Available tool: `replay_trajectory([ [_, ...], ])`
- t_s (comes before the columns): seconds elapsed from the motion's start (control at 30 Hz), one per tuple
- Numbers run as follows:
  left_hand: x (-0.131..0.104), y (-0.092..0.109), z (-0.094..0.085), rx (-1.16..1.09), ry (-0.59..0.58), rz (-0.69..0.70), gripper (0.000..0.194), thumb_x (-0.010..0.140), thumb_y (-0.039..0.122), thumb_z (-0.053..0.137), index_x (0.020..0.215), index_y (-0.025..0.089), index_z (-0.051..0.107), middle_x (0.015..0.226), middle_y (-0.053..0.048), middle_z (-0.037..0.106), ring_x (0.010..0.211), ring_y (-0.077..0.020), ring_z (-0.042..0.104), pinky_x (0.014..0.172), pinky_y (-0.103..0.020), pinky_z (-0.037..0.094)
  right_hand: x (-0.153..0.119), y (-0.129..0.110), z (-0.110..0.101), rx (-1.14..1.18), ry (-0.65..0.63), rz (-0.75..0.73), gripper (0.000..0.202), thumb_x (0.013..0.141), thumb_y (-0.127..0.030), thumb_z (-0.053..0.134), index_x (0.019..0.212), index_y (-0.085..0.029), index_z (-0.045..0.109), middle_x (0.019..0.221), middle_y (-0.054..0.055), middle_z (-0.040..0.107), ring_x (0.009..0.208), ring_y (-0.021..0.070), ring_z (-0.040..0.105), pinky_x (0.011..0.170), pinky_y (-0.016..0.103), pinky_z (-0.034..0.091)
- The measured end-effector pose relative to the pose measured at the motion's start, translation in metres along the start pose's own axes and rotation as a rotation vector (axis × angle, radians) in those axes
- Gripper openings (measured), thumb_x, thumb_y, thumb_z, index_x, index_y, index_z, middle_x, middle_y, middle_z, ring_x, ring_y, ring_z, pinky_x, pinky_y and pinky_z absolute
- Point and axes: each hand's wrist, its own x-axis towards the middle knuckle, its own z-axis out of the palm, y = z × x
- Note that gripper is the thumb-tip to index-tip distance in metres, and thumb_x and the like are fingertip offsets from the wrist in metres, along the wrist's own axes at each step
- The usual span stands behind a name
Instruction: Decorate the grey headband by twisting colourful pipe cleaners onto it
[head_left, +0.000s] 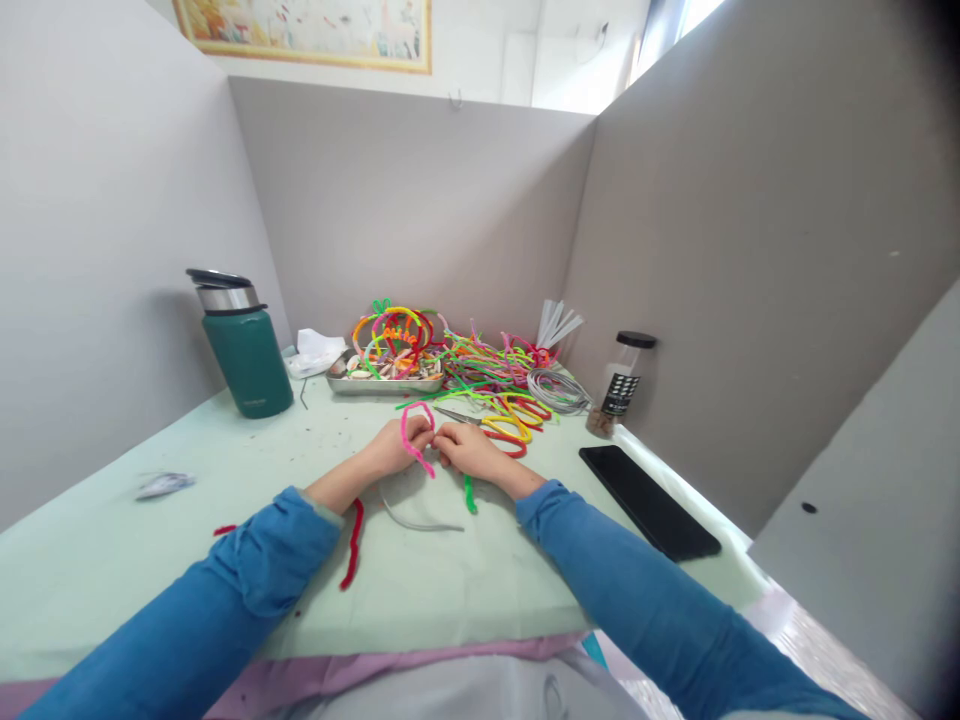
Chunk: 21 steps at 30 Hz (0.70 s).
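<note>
A bright pink pipe cleaner (406, 430), bent into an open loop, is in the fingers of my left hand (394, 447), with one end hanging down. My right hand (466, 448) meets it fingertip to fingertip, its fingers pinched together. Whatever lies between the right fingers is too small to make out. Just below the right hand is a short green pipe cleaner piece (470, 495). A dark red piece (352, 545) lies beside my left forearm, and a thin grey wire (424, 525) curves between the two arms. Scissors with yellow and red handles (510, 425) rest just beyond my right hand.
A metal tray (386, 385) holds looped pipe cleaner shapes. Right of it are a heap of coloured pipe cleaners (487, 360), a wire coil (559, 390) and white strips (556, 325). A green bottle (247, 360) stands left; a jar (619, 385) and black phone (649, 500) are right. Grey partitions (412, 200) surround the table.
</note>
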Motion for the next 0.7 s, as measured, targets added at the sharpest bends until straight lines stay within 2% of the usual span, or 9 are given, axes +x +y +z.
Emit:
replay_trajectory([
  [0.7, 0.0006, -0.0009, 0.0005, 0.037, 0.005, -0.004, 0.021, 0.079, 0.032, 0.04, 0.065, 0.018, 0.047, 0.054, 0.001, 0.051, 0.05, -0.0101, 0.043, 0.046, -0.021, 0.031, 0.0006, 0.0007, 0.0008, -0.041, 0.017, -0.03, 0.022, 0.086, -0.025, 0.041, 0.076, -0.015, 0.058, 0.067, 0.0, 0.061, 0.058, 0.0085, 0.049, 0.057, 0.02, 0.033],
])
